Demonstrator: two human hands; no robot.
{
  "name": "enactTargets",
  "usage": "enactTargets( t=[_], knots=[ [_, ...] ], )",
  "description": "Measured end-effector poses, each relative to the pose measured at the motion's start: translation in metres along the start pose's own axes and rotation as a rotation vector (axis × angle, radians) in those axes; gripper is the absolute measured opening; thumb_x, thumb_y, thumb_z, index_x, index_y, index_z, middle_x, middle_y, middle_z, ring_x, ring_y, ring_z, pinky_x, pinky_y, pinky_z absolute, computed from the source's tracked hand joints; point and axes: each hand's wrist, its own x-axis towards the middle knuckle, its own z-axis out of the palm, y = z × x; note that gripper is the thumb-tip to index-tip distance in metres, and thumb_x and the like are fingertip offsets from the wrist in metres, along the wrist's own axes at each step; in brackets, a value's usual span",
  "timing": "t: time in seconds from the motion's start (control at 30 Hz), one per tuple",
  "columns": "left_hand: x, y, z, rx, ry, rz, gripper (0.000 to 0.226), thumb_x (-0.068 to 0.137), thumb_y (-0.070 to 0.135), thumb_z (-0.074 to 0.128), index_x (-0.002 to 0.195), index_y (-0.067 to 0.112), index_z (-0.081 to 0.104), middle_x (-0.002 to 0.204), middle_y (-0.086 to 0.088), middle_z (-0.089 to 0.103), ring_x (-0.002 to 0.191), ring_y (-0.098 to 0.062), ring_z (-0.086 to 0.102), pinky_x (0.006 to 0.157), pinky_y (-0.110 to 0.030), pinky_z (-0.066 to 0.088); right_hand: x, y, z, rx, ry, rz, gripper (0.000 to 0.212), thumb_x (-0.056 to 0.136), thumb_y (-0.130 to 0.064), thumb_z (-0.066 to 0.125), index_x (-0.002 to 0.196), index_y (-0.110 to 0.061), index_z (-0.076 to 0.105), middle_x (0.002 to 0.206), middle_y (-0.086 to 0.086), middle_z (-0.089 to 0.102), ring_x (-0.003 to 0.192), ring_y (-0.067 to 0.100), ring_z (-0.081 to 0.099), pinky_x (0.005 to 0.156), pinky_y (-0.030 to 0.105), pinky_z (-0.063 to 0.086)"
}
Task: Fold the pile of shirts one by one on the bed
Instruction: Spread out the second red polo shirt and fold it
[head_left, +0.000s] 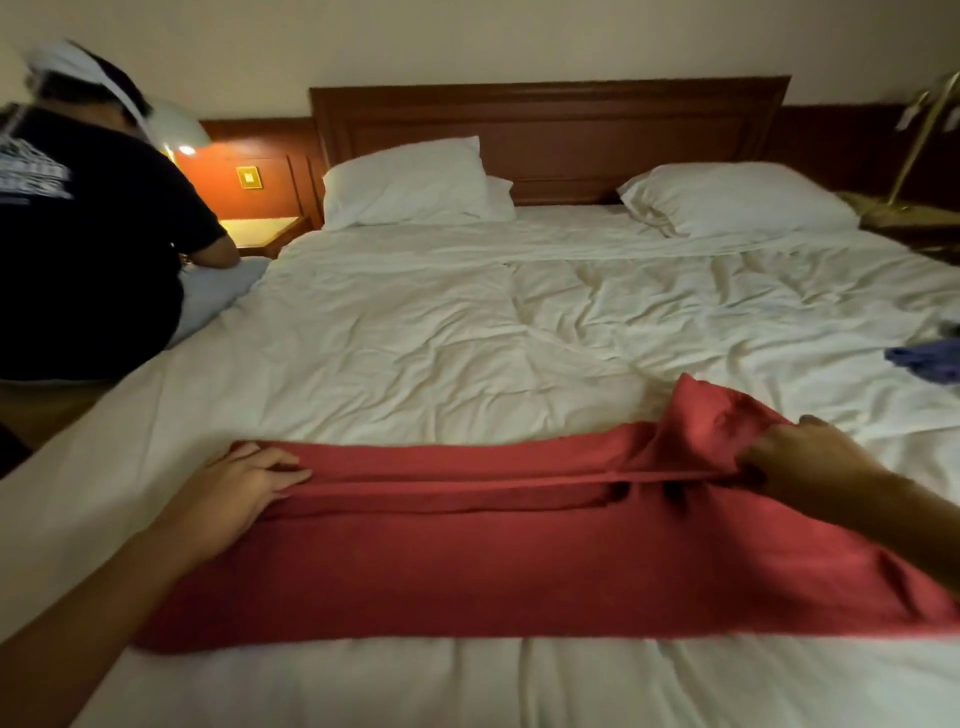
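A red shirt (467, 561) lies spread sideways across the near part of the white bed (441, 338). Its far edge is folded over toward me, making a long doubled strip. My left hand (244, 483) pinches the folded edge at the shirt's left end, thumb underneath and fingers on top. My right hand (810, 457) grips bunched red cloth at the right end, where a sleeve sticks up toward the pillows. The shirt's right end runs out of view under my right forearm.
A blue garment (930, 358) lies at the bed's right edge. Two white pillows (410, 182) (737, 200) rest against the wooden headboard (550, 130). Another person in a black shirt (88, 234) bends over the bed's left side, beside a lit nightstand (260, 228).
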Motion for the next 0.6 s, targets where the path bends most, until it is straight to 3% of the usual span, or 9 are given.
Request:
enactTargets(
  t=[0.07,0.1,0.17,0.23,0.3,0.4,0.5,0.53,0.6],
  knots=[
    [-0.006,0.000,0.003,-0.048,-0.080,-0.035,0.040,0.100,0.017,0.052,0.136,0.032,0.061,0.142,0.011,0.055,0.128,-0.016,0.053,0.109,-0.026,0.038,-0.021,0.002,0.002,0.028,-0.026,-0.013,0.032,0.093,-0.058,0.049,0.103,-0.033,0.066,0.106,-0.009,0.069,0.102,0.009,0.064,0.090,0.028,0.040],
    [-0.010,0.000,0.007,-0.089,-0.126,-0.062,0.042,0.101,0.016,0.053,0.140,0.031,0.056,0.147,0.011,0.051,0.135,-0.013,0.048,0.114,-0.022,0.032,-0.029,0.001,-0.001,0.012,-0.025,-0.014,0.027,0.089,-0.056,0.058,0.098,-0.033,0.068,0.100,-0.007,0.070,0.097,0.009,0.066,0.089,0.029,0.041],
    [-0.013,0.001,0.013,-0.190,-0.217,-0.129,0.049,0.101,0.011,0.052,0.147,0.026,0.047,0.155,0.009,0.040,0.144,-0.011,0.038,0.120,-0.021,0.022,-0.044,0.004,0.001,0.074,0.129,-0.079,0.023,0.066,-0.044,0.087,0.071,-0.029,0.071,0.075,-0.005,0.068,0.074,0.015,0.069,0.075,0.035,0.050],
    [-0.014,0.005,0.014,-0.267,-0.289,-0.222,0.052,0.101,0.014,0.050,0.150,0.028,0.040,0.160,0.008,0.029,0.148,-0.012,0.029,0.121,-0.023,0.013,-0.054,0.006,0.006,0.203,0.230,-0.143,0.029,0.053,-0.033,0.095,0.064,-0.029,0.069,0.074,-0.008,0.062,0.069,0.018,0.067,0.066,0.040,0.053],
    [-0.012,0.013,0.010,-0.357,-0.338,-0.336,0.051,0.103,0.030,0.050,0.151,0.036,0.034,0.163,0.008,0.021,0.150,-0.014,0.022,0.120,-0.027,0.009,-0.057,0.004,0.013,0.268,0.248,-0.183,0.025,0.062,-0.028,0.091,0.077,-0.033,0.071,0.090,-0.007,0.062,0.080,0.020,0.067,0.072,0.042,0.054],
    [-0.009,0.028,0.007,-0.412,-0.419,-0.392,0.063,0.097,0.058,0.048,0.153,0.048,0.020,0.166,0.005,0.007,0.153,-0.025,0.009,0.123,-0.039,0.006,-0.047,0.002,0.025,0.379,0.314,-0.072,0.026,0.073,-0.024,0.085,0.096,-0.025,0.072,0.102,-0.001,0.061,0.089,0.027,0.065,0.075,0.046,0.053],
    [-0.005,0.040,0.012,-0.389,-0.446,-0.393,0.069,0.094,0.066,0.044,0.151,0.054,0.008,0.167,0.003,-0.003,0.153,-0.034,-0.002,0.123,-0.049,0.003,-0.022,0.004,0.032,0.558,0.394,0.002,0.016,0.084,-0.018,0.077,0.097,-0.014,0.067,0.100,0.003,0.060,0.091,0.030,0.063,0.079,0.045,0.051],
    [-0.003,0.040,0.014,-0.384,-0.448,-0.391,0.070,0.094,0.066,0.044,0.152,0.053,0.006,0.167,0.002,-0.006,0.153,-0.036,-0.004,0.123,-0.050,0.001,-0.012,0.005,0.033,0.686,0.393,0.044,0.009,0.090,-0.019,0.070,0.094,-0.014,0.064,0.095,0.002,0.061,0.088,0.027,0.062,0.079,0.045,0.050],
    [-0.001,0.039,0.016,-0.388,-0.446,-0.381,0.072,0.095,0.064,0.044,0.151,0.051,0.001,0.167,0.002,-0.008,0.152,-0.036,-0.007,0.122,-0.049,-0.002,0.009,0.006,0.033,0.950,0.334,0.215,0.014,0.097,-0.029,0.058,0.085,-0.022,0.054,0.078,-0.003,0.061,0.077,0.022,0.060,0.075,0.044,0.048]
  ],
)
